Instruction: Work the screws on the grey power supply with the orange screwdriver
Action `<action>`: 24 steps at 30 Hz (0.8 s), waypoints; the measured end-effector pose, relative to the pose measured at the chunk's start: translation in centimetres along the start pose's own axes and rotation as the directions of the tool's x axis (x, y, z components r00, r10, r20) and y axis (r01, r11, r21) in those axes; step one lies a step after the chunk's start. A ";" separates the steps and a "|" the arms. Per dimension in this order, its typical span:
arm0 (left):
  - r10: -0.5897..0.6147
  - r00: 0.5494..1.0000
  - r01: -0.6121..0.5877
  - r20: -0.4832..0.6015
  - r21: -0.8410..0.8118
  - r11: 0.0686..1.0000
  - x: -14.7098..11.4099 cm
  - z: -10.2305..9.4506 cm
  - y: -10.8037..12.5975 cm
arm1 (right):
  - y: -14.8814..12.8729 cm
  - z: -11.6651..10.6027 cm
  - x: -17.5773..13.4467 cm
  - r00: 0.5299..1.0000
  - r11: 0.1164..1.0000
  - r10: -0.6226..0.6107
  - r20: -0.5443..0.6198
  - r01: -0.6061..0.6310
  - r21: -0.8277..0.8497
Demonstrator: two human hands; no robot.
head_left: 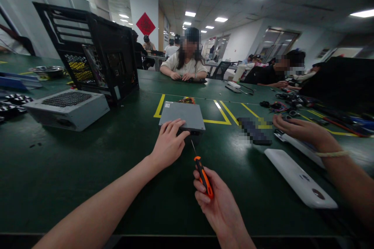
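In front of me a grey computer power supply [182,114] lies on the green table. My left hand [172,140] is closed on its near left edge, with the fingers over the top and the thumb at the front side. My right hand [214,198] is wrapped around the orange-and-black handle of a screwdriver [203,177]. The thin shaft points up and away, its tip close to the front face of the power supply. Whether the tip touches cannot be made out. A bundle of coloured cables [187,100] shows behind the unit.
To the left are a second power supply [67,109], a black computer case [108,58] and a metal bowl [48,71]. At right lie a white device [300,179], a blurred dark object [254,130] and cables. Another person's hand [306,134] reaches in; a person [187,58] sits opposite.
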State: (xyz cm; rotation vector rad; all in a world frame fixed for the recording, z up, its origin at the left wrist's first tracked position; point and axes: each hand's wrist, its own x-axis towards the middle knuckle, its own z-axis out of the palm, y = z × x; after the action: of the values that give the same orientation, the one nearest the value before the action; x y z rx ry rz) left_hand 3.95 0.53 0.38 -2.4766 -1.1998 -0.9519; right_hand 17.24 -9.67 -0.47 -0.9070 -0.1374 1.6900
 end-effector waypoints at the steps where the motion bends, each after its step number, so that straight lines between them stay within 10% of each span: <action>1: -0.002 1.000 0.002 -0.002 -0.004 1.000 0.0 0.0 0.0 | 0.0 -0.2 -0.3 1.000 1.000 0.001 0.008 -0.001 -0.005; 7: -0.040 0.999 0.040 -0.005 -0.047 0.998 -0.1 -0.4 -0.1 | -3.7 -0.6 -0.5 0.959 0.946 -0.280 0.040 0.282 -0.158; 12: -0.113 0.991 0.100 -0.077 -0.153 0.983 0.2 -0.8 0.8 | -9.4 2.8 7.2 0.891 0.829 -0.451 0.060 0.442 -0.343; 18: -0.313 0.950 0.294 0.013 -0.381 0.877 -1.3 -2.3 2.9 | -11.0 6.5 15.3 0.907 0.799 -0.343 0.242 0.418 -0.433; 24: -0.634 0.765 0.587 0.115 -0.532 0.611 -8.2 -3.6 3.5 | -9.1 6.3 14.9 0.890 0.751 -0.295 0.348 0.441 -0.491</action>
State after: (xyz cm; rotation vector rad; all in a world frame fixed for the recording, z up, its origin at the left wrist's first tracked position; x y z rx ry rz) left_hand 1.27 -8.41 -1.83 -2.3533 -2.0653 -1.7773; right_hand 19.75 8.60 1.39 -1.0017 -0.9763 1.3846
